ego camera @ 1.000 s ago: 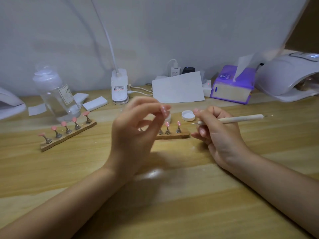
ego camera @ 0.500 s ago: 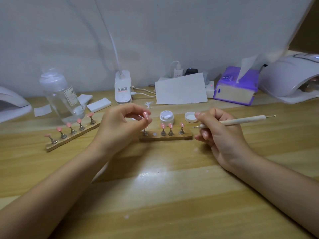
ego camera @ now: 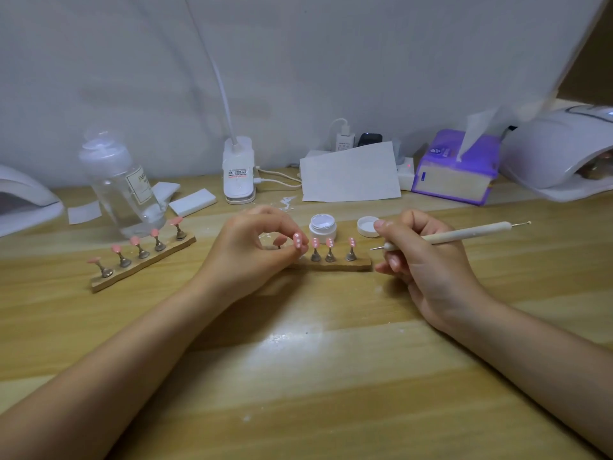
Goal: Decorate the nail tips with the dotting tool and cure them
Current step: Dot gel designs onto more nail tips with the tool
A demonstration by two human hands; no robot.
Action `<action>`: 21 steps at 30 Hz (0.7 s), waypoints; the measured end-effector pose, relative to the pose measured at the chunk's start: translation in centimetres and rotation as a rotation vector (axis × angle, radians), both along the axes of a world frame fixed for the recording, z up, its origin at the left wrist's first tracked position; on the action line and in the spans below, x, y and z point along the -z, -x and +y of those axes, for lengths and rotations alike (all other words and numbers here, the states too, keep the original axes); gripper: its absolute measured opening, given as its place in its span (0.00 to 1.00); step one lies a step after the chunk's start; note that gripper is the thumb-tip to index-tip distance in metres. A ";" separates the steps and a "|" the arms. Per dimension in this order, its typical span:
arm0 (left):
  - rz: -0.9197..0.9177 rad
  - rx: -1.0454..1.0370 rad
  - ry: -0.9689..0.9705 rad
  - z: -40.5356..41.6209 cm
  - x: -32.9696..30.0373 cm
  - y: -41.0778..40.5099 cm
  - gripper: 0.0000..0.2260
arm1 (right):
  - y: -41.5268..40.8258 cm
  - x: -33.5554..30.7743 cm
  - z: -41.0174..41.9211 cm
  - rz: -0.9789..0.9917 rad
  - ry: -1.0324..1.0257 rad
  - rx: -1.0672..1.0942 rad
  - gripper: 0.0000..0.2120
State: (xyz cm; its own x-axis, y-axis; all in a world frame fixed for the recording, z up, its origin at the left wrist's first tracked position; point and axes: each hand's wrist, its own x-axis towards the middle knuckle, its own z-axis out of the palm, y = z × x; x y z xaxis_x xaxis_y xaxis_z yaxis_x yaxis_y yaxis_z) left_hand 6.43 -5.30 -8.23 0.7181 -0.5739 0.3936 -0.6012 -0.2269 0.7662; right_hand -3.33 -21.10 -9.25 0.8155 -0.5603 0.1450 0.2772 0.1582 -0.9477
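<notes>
- Left hand [ego camera: 252, 250] pinches a dotted pink tip [ego camera: 298, 241] by thumb and forefinger, right at the left end of the near stand [ego camera: 335, 262].
- Three more dotted tips [ego camera: 329, 242] sit upright on that stand.
- Right hand [ego camera: 428, 260] is curled round the dotting tool [ego camera: 464, 233], just right of the stand, fine point aimed back at it.
- Open gel pot [ego camera: 322, 227] is just behind the stand, with its lid [ego camera: 367, 226] off to the right.
- Second stand [ego camera: 142, 260], plain pink tips, sits well left.
- Lamp [ego camera: 560, 154] is far right on the desk [ego camera: 298, 376], behind the stand.
</notes>
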 end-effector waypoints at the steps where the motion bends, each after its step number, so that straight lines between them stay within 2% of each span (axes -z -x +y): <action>1: 0.035 0.003 0.012 -0.1 0.0 0.0 0.06 | 0.0 0.0 0.0 0.001 0.003 -0.002 0.20; 9: 0.046 -0.013 -0.116 0.0 0.1 -0.5 0.11 | 0.0 0.1 0.0 0.006 0.031 -0.015 0.19; 18: -0.009 -0.015 -0.222 0.0 -0.1 -1.1 0.04 | -0.1 0.2 0.0 0.014 0.049 -0.029 0.21; 21: -0.034 -0.005 -0.245 0.1 -0.1 -1.2 0.07 | -0.1 0.2 0.0 0.020 0.055 -0.034 0.23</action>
State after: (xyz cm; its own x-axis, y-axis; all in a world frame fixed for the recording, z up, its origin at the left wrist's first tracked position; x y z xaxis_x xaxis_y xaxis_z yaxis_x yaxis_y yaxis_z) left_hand 7.65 -5.23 -8.13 0.7102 -0.6516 0.2666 -0.6238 -0.4068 0.6674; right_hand -3.26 -21.12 -9.46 0.8368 -0.5241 0.1583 0.2533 0.1142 -0.9606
